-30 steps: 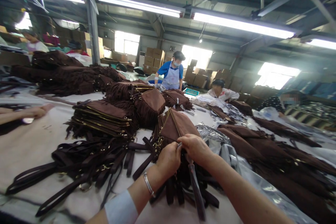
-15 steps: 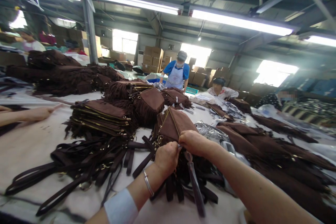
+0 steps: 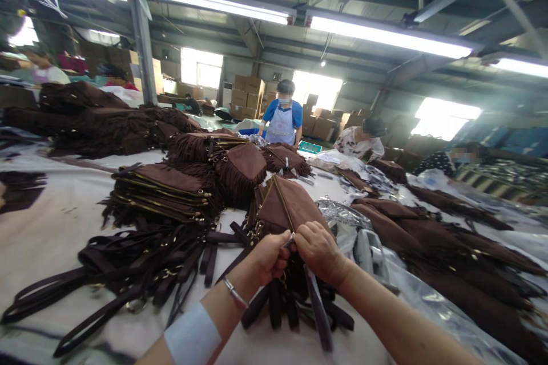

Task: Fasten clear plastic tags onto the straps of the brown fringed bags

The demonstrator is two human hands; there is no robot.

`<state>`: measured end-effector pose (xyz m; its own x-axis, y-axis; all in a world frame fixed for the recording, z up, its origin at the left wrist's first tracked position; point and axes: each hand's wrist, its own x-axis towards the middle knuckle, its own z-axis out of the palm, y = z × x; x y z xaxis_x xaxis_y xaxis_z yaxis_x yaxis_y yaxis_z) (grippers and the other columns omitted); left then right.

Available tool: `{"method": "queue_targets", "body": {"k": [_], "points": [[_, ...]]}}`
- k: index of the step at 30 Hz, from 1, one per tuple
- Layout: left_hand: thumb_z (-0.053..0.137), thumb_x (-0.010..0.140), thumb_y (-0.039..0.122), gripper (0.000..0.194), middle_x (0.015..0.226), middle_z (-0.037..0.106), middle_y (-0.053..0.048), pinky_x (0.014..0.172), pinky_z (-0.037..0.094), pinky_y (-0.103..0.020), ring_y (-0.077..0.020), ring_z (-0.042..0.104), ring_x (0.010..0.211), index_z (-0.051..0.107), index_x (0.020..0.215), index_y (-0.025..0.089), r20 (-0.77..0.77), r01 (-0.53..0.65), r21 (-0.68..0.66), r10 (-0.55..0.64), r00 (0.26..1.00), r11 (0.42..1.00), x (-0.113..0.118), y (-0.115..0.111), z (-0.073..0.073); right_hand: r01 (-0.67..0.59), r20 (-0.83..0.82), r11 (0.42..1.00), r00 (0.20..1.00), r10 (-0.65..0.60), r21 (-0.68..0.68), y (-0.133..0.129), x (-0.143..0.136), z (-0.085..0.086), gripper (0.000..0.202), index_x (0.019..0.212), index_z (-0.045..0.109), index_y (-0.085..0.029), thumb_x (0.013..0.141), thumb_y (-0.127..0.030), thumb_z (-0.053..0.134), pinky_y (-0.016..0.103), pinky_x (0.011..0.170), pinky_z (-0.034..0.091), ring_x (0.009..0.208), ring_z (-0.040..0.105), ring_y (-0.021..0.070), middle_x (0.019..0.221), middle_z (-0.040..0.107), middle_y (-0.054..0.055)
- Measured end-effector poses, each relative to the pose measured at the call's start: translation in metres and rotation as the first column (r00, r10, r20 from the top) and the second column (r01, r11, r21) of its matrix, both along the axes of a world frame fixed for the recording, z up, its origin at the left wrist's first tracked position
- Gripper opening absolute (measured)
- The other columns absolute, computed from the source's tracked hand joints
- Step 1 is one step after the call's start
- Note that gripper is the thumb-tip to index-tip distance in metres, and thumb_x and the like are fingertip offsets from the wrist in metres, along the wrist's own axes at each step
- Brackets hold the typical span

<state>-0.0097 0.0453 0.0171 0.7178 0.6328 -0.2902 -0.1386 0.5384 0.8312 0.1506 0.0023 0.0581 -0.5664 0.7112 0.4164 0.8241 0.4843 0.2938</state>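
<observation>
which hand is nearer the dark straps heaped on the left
Left: the left hand is right of the dark straps; the right hand sits farther right, beyond the left.

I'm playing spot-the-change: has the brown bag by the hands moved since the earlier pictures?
No: the brown bag shows no clear shift against the zippered stack to its left.

A brown bag (image 3: 306, 202) lies face up on a white table (image 3: 274, 349), a gold zipper (image 3: 283, 205) slanting across its front, gold clasps (image 3: 256, 232) clustered at its left corner and dark straps (image 3: 274, 309) spread below its near edge.
</observation>
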Motion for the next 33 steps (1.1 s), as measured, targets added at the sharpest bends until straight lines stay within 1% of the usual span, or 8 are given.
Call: {"method": "queue_targets", "body": {"k": [7, 11, 13, 15, 17, 20, 28, 33], "points": [[0.058, 0.077, 0.057, 0.039, 0.053, 0.028, 0.012, 0.037, 0.007, -0.02, -0.0029, 0.017, 0.036, 0.047, 0.077, 0.02, 0.077, -0.12, 0.022, 0.118, 0.99, 0.993, 0.009, -0.015, -0.011, -0.019, -0.221, 0.998, 0.975, 0.004, -0.067, -0.031, 0.008, -0.019, 0.03, 0.118, 0.06, -0.016, 0.093, -0.016, 0.045, 0.036, 0.084, 0.042, 0.092, 0.055, 0.0219, 0.107, 0.064, 0.011], [0.057, 0.079, 0.058, 0.04, 0.051, 0.026, 0.012, 0.036, 0.007, -0.02, -0.0027, 0.016, 0.036, 0.047, 0.076, 0.02, 0.025, -0.173, 0.098, 0.172, 0.985, 0.98, 0.012, -0.017, -0.015, 0.173, -0.448, 0.985, 0.881, -0.152, 0.006, -0.06, 0.058, -0.017, 0.031, 0.118, 0.062, -0.017, 0.091, -0.022, 0.047, 0.038, 0.094, 0.042, 0.102, 0.059, 0.0239, 0.111, 0.066, 0.011], [0.056, 0.079, 0.058, 0.04, 0.05, 0.026, 0.012, 0.036, 0.009, -0.02, -0.0029, 0.016, 0.036, 0.047, 0.075, 0.02, 0.004, -0.19, 0.131, 0.191, 0.982, 0.973, 0.014, -0.017, -0.017, 0.408, -0.608, 0.912, 0.712, -0.351, -0.049, -0.074, 0.101, -0.015, 0.029, 0.109, 0.066, -0.018, 0.088, -0.03, 0.051, 0.037, 0.091, 0.045, 0.097, 0.062, 0.0246, 0.105, 0.069, 0.011], [0.056, 0.079, 0.057, 0.039, 0.049, 0.025, 0.012, 0.035, 0.01, -0.019, -0.0031, 0.017, 0.036, 0.047, 0.074, 0.02, -0.007, -0.208, 0.167, 0.212, 0.977, 0.964, 0.017, -0.018, -0.018, 0.64, -0.671, 0.723, 0.418, -0.612, -0.261, -0.087, 0.144, -0.014, 0.03, 0.1, 0.07, -0.019, 0.083, -0.037, 0.053, 0.036, 0.081, 0.047, 0.087, 0.064, 0.0258, 0.096, 0.071, 0.011], [0.056, 0.08, 0.057, 0.039, 0.048, 0.025, 0.012, 0.035, 0.011, -0.019, -0.0032, 0.017, 0.036, 0.047, 0.073, 0.019, -0.016, -0.225, 0.203, 0.233, 0.972, 0.953, 0.02, -0.018, -0.018, 0.65, -0.616, 0.539, 0.136, -0.776, -0.536, -0.099, 0.177, -0.017, 0.028, 0.084, 0.073, -0.017, 0.077, -0.038, 0.055, 0.035, 0.073, 0.046, 0.081, 0.064, 0.0263, 0.085, 0.072, 0.012], [0.057, 0.079, 0.056, 0.039, 0.047, 0.024, 0.012, 0.034, 0.011, -0.018, -0.0032, 0.017, 0.036, 0.047, 0.073, 0.02, -0.043, -0.235, 0.224, 0.251, 0.967, 0.946, 0.025, -0.017, -0.018, 0.497, -0.541, 0.438, -0.077, -0.838, -0.749, -0.108, 0.196, -0.03, 0.029, 0.066, 0.068, -0.016, 0.073, -0.04, 0.055, 0.031, 0.06, 0.043, 0.068, 0.062, 0.0216, 0.072, 0.069, 0.01], [0.06, 0.074, 0.06, 0.042, 0.047, 0.024, 0.013, 0.034, 0.013, -0.015, -0.0025, 0.018, 0.035, 0.046, 0.073, 0.02, -0.084, -0.239, 0.239, 0.265, 0.96, 0.941, 0.026, -0.016, -0.021, 0.367, -0.558, 0.45, -0.28, -0.781, -0.814, -0.091, 0.186, -0.063, 0.014, 0.062, 0.059, -0.017, 0.064, -0.031, 0.056, 0.023, 0.047, 0.033, 0.049, 0.048, 0.0129, 0.055, 0.058, 0.0], [0.062, 0.074, 0.058, 0.042, 0.048, 0.023, 0.013, 0.034, 0.013, -0.015, -0.0024, 0.018, 0.036, 0.046, 0.074, 0.019, -0.078, -0.248, 0.217, 0.27, 0.96, 0.944, 0.026, -0.015, -0.021, 0.384, -0.695, 0.587, -0.282, -0.661, -0.713, -0.095, 0.185, -0.06, 0.014, 0.058, 0.059, -0.016, 0.058, -0.029, 0.063, 0.023, 0.046, 0.032, 0.049, 0.046, 0.0126, 0.051, 0.054, -0.001]]}}
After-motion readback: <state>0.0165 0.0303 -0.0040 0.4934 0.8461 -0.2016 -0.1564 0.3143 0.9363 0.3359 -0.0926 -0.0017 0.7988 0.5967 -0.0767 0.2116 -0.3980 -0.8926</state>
